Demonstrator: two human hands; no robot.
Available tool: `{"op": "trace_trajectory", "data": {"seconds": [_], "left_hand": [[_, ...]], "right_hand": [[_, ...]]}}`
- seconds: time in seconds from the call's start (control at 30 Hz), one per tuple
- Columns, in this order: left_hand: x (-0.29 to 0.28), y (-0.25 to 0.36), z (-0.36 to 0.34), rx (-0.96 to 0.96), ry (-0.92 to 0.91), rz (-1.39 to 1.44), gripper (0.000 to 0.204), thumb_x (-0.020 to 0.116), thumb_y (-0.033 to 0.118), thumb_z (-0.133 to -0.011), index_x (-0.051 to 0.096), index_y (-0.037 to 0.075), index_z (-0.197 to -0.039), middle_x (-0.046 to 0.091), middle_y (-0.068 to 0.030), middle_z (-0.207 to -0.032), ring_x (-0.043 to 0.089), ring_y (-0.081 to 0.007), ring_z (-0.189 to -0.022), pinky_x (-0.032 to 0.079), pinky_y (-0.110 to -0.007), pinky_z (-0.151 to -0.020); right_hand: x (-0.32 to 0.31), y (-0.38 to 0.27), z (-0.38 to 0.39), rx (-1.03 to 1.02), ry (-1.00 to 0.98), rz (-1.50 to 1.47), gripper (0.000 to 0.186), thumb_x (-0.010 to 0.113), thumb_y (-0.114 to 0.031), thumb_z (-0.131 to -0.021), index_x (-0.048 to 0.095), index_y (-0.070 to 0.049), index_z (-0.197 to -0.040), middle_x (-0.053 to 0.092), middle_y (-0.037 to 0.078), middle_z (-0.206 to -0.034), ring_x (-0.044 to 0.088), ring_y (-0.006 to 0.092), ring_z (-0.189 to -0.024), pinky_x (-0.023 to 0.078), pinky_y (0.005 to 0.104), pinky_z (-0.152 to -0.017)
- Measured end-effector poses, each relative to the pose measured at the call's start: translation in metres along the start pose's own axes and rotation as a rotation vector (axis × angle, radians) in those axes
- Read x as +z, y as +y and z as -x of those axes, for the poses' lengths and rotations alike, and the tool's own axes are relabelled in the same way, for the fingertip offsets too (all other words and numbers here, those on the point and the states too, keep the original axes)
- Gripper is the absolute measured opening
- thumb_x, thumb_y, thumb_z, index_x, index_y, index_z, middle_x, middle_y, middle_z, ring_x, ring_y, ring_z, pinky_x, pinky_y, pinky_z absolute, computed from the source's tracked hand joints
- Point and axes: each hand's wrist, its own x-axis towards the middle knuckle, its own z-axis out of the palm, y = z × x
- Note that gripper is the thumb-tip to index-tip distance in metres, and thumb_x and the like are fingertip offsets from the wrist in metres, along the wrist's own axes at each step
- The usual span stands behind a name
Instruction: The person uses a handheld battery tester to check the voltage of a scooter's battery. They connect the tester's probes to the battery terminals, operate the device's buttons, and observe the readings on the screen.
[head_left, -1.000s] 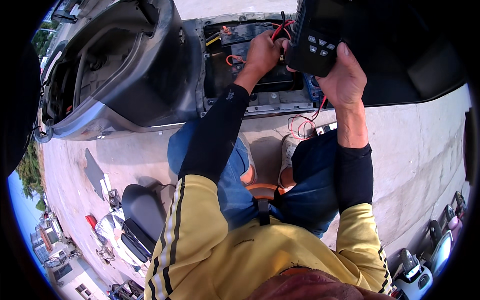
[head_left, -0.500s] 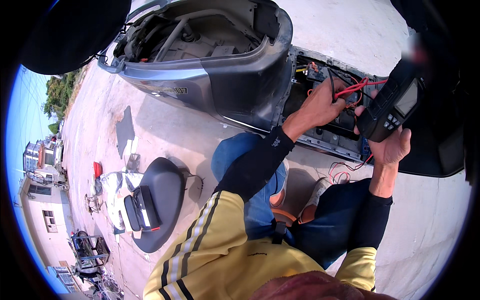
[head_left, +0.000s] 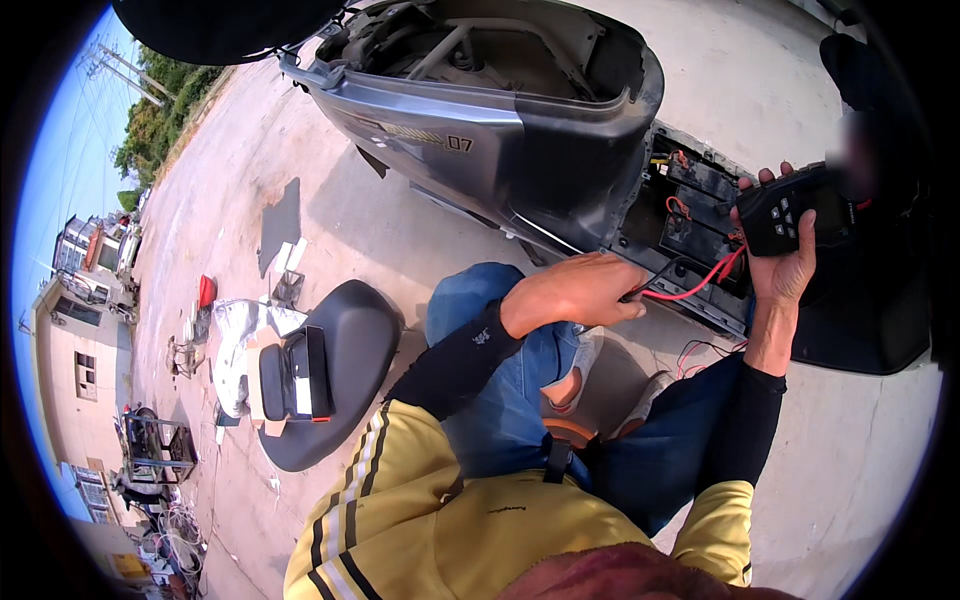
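My left hand (head_left: 575, 290) is closed around the ends of a red cable (head_left: 708, 284) and a black cable, held over the space beside the scooter, above my knees. The cables run right, toward a black handheld tester (head_left: 775, 222) with several small buttons and a screen, now dark. My right hand (head_left: 778, 275) grips this tester from below, thumb along its side and fingertips showing over its far edge. Just left of the tester lies the scooter's uncovered battery bay, with dark batteries (head_left: 697, 232) and orange wires. What the cable ends look like is hidden in my fist.
The grey scooter body (head_left: 440, 135), its seat opening uncovered, stands ahead. On the concrete ground at left lie a black seat (head_left: 360, 345), an open box with a dark case (head_left: 293, 375) and scattered parts. Thin loose wires (head_left: 700, 350) lie near my right knee.
My left hand has drawn back from the battery bay, toward me and left, carrying the cables. The tester has turned in my right hand. The whole view has shifted.
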Motion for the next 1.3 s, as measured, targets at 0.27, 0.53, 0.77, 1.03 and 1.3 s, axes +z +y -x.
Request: {"op": "trace_trajectory", "data": {"seconds": [0.27, 0.53, 0.77, 1.03, 1.3], "left_hand": [[-0.030, -0.010, 0.050, 0.124, -0.094, 0.066, 0.049, 0.074, 0.043, -0.090, 0.060, -0.005, -0.088, 0.062, -0.0207, -0.083, 0.062, -0.0437, -0.088, 0.048, -0.049, -0.078], [-0.010, -0.091, 0.124, -0.052, -0.346, 0.346, 0.038, 0.076, 0.036, -0.090, 0.057, 0.003, -0.087, 0.058, -0.0126, -0.078, 0.061, -0.0342, -0.081, 0.046, -0.042, -0.076], [-0.027, -0.129, 0.107, 0.046, -0.554, 0.602, 0.031, 0.080, 0.028, -0.089, 0.061, 0.003, -0.096, 0.063, -0.0100, -0.095, 0.063, -0.0264, -0.091, 0.047, -0.038, -0.080], [-0.045, -0.155, 0.084, 0.274, -0.749, 0.810, 0.025, 0.074, 0.018, -0.093, 0.059, 0.005, -0.108, 0.059, -0.0082, -0.102, 0.061, -0.0268, -0.096, 0.048, -0.037, -0.090], [-0.074, -0.182, 0.056, 0.208, -0.842, 0.785, 0.041, 0.075, 0.028, -0.095, 0.057, 0.004, -0.124, 0.065, -0.0104, -0.108, 0.063, -0.0248, -0.100, 0.049, -0.037, -0.087]], "right_hand": [[0.025, 0.037, -0.007, 0.117, -0.183, -0.247, 0.084, 0.074, -0.046, -0.093, 0.037, -0.006, -0.155, 0.051, 0.014, -0.139, 0.051, 0.0385, -0.131, 0.055, 0.0519, -0.090], [0.041, 0.074, -0.016, 0.266, -0.379, -0.334, 0.090, 0.078, -0.051, -0.089, 0.035, -0.009, -0.156, 0.054, 0.012, -0.129, 0.059, 0.0412, -0.118, 0.062, 0.0524, -0.073], [0.071, 0.078, -0.043, 0.324, -0.559, -0.447, 0.076, 0.079, -0.034, -0.093, 0.040, -0.007, -0.151, 0.056, 0.013, -0.125, 0.063, 0.0434, -0.115, 0.063, 0.0586, -0.075], [0.070, 0.076, -0.048, 0.286, -0.554, -0.327, 0.071, 0.079, -0.032, -0.092, 0.040, -0.008, -0.146, 0.060, 0.014, -0.121, 0.067, 0.0436, -0.109, 0.064, 0.0577, -0.076], [0.069, 0.076, -0.053, 0.325, -0.607, -0.336, 0.074, 0.083, -0.029, -0.090, 0.041, -0.004, -0.146, 0.060, 0.023, -0.126, 0.063, 0.0523, -0.115, 0.060, 0.0626, -0.086]]}}
